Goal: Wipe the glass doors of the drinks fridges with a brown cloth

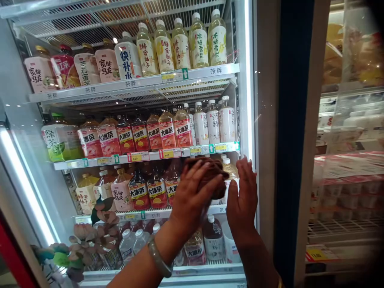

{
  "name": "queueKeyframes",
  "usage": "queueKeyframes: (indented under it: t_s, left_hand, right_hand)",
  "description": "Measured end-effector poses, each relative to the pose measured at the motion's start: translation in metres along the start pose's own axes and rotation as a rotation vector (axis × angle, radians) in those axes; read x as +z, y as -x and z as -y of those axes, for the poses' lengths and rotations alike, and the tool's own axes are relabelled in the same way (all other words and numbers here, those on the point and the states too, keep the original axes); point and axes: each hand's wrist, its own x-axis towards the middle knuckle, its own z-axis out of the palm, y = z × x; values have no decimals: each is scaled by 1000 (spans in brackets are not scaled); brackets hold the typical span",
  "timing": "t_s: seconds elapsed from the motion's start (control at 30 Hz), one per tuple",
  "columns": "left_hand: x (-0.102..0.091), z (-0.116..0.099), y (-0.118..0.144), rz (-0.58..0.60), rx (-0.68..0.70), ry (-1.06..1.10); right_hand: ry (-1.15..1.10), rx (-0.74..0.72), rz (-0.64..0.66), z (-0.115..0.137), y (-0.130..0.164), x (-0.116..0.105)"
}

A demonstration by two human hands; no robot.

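A bunched brown cloth [221, 188] sits under the fingers of my left hand [192, 192], which spreads over it in front of the lower shelves of a drinks fridge. A jade-like bangle [159, 256] circles that wrist. Beside it, to the right, my right hand [244, 196] is raised with its fingers up and thumb apart, holding nothing. Light spots suggest a glass door before the shelves; whether either palm touches it I cannot tell. Several bottles of iced tea [156, 188] stand behind, partly covered by my left hand and the cloth.
Upper shelves carry rows of bottled drinks [179, 48]. Price tags line the shelf edge [150, 155]. Pinkish artificial flowers [90, 240] stand at lower left. A dark blue upright [292, 140] separates this fridge from another cooler with packed cups [354, 200] on the right.
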Motion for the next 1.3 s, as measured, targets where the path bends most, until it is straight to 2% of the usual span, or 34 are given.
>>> queueKeyframes:
  t_s: [0.13,0.17,0.2,0.27,0.33,0.37,0.5,0.57,0.63,0.7,0.77,0.87,1.0,1.07,1.17,1.3]
  left_hand:
    - [-15,9,10,-153,-333,-87]
    - [-15,9,9,-165,-342,-75]
    - [-14,7,8,-141,-296,-56]
    - [-10,4,6,-39,-115,-19]
    - [-10,6,6,9,-29,-18]
    - [-12,10,7,-14,-63,-36]
    - [-30,26,22,-198,-413,-118]
    - [-34,23,37,-212,-495,-128]
    - [-31,13,53,-143,-458,-93]
    - [-25,2,66,-41,-352,-18]
    - [-22,0,71,6,-283,38]
    - [-33,20,66,-86,-324,19]
    - [-61,60,61,-238,-498,-89]
    - [-67,67,65,-297,-590,-126]
    - [-64,56,71,-273,-599,-101]
    - [-55,34,70,-98,-515,-4]
  right_hand:
    - [18,-22,34,5,2,2]
    - [24,-27,44,6,3,4]
    - [28,-28,57,8,5,5]
    - [31,-25,79,11,7,8]
    - [36,-20,93,13,9,9]
    - [40,-18,93,13,9,10]
    - [34,-33,76,14,10,11]
    - [44,-59,71,16,12,14]
    - [64,-92,78,22,16,20]
    - [69,-124,100,31,22,26]
    - [62,-141,128,40,29,33]
    - [82,-153,140,46,36,42]
    - [133,-178,116,43,42,53]
    - [147,-186,98,43,44,59]
    - [130,-191,106,50,47,64]
    - [-105,-297,167,76,52,64]
